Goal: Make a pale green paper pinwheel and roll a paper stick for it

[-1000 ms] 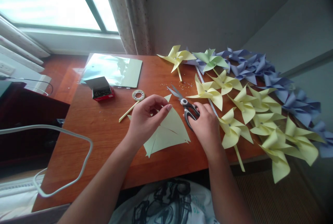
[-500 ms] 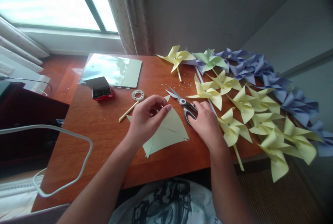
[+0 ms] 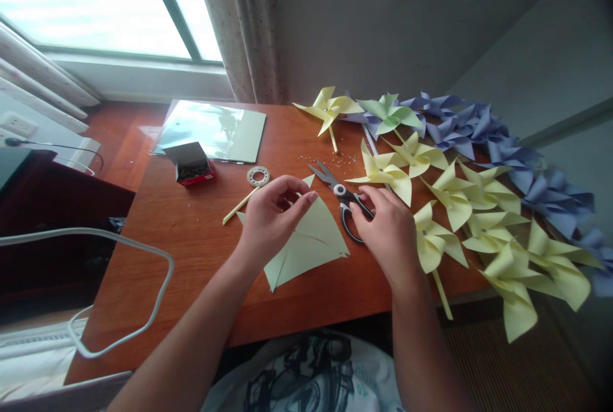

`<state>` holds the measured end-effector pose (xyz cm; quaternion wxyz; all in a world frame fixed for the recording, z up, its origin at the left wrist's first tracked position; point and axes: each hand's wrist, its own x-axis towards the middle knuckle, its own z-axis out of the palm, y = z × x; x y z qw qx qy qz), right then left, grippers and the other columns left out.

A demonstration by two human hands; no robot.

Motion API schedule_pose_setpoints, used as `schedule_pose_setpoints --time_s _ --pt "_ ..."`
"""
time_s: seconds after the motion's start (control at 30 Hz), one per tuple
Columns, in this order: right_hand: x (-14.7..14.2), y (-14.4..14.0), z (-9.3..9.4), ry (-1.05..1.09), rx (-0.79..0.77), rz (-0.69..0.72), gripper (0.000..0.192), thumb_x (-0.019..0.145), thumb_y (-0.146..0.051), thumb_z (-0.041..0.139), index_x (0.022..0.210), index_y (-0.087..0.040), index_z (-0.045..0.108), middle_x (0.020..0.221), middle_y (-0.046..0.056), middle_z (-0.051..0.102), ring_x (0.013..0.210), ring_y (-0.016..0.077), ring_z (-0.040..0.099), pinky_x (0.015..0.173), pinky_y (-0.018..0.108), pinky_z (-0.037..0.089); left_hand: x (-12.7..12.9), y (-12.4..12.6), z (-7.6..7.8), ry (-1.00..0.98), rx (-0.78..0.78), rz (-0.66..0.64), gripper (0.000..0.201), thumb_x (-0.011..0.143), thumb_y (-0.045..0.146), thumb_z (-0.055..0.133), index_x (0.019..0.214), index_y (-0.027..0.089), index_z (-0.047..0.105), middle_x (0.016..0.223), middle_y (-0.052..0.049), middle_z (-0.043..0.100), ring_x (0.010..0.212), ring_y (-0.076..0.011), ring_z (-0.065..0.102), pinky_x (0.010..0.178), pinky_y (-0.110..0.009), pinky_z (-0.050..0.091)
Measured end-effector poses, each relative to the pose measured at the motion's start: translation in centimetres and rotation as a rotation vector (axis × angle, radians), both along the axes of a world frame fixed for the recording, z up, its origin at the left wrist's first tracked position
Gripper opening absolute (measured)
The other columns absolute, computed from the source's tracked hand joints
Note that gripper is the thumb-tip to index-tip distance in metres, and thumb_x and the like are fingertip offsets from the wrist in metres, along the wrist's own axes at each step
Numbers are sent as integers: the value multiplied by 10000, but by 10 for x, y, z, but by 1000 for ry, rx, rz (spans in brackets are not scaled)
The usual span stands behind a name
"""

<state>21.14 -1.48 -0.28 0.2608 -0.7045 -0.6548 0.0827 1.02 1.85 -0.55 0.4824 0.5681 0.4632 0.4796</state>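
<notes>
Left hand (image 3: 271,217) pinches one cut yellow sheet (image 3: 306,243); right hand (image 3: 390,236) curled on one scissors (image 3: 345,202); one tape roll (image 3: 258,175), one box (image 3: 191,163).

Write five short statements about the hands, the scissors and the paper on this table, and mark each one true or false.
1. The left hand pinches the pale yellow cut paper. True.
2. The scissors lie on the wooden table, with the right hand at their handles. True.
3. The scissors are lifted in the air, cutting the paper. False: they lie on the table, beside the paper.
4. Every pinwheel is yellow. False: yellow pinwheels lie beside purple pinwheels and a green one.
5. The small red box stands open near the tape roll. True.
</notes>
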Motion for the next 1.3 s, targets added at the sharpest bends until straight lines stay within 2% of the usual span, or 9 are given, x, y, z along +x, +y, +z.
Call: schedule_pose_setpoints --time_s 0.07,0.17,0.23,0.4,0.53,1.0,1.13,1.3 --pt "-7 3 10 236 78 112 221 914 -262 649 1112 -190 715 1038 91 737 926 250 699 829 384 574 0 0 -2 -1 6 1 214 812 364 789 809 188 666 753 -19 651 629 -127 553 573 -258 422" --pt "-19 14 18 556 20 375 155 934 -295 647 1043 -215 722 1006 49 746 884 189 702 791 309 576 0 0 -2 -35 -4 -6 203 802 346 798 813 188 671 739 -14 645 631 -128 556 582 -257 429" --pt "-25 23 15 642 -23 461 95 923 -286 662 949 -219 724 928 22 743 840 173 694 786 299 565 -1 1 -2 -55 -16 -6 198 798 338 801 820 186 677 735 -16 645 639 -132 563 586 -257 435" --pt "-28 33 -3 875 -144 391 101 891 -317 700 887 -216 697 850 5 715 797 169 674 751 290 544 -1 3 -1 -63 -50 -39 179 820 336 769 866 186 683 806 -36 677 681 -147 597 587 -254 445" --pt "-25 29 -9 996 -220 380 124 873 -341 717 888 -222 686 832 -5 691 789 169 665 734 286 541 0 1 1 -58 -71 -60 137 839 309 740 886 191 690 826 -38 679 705 -153 605 599 -251 445" --pt "-26 24 -7 861 -167 450 56 885 -264 677 860 -214 677 802 -13 690 756 158 647 723 277 522 0 -1 6 -27 -96 -56 177 845 357 736 833 185 697 730 -13 619 642 -143 536 576 -255 401" --pt "-26 24 -7 881 -162 397 57 874 -265 684 856 -212 680 804 -9 689 765 164 649 729 281 521 0 1 8 -12 -73 -25 152 861 331 711 849 179 712 771 -28 656 676 -151 547 604 -258 411" --pt "-24 25 -10 993 -126 262 110 860 -326 704 864 -222 671 815 -3 672 763 172 639 717 286 523 -4 3 12 -59 -44 109 108 881 284 687 907 185 721 831 -42 699 660 -134 545 596 -250 422"
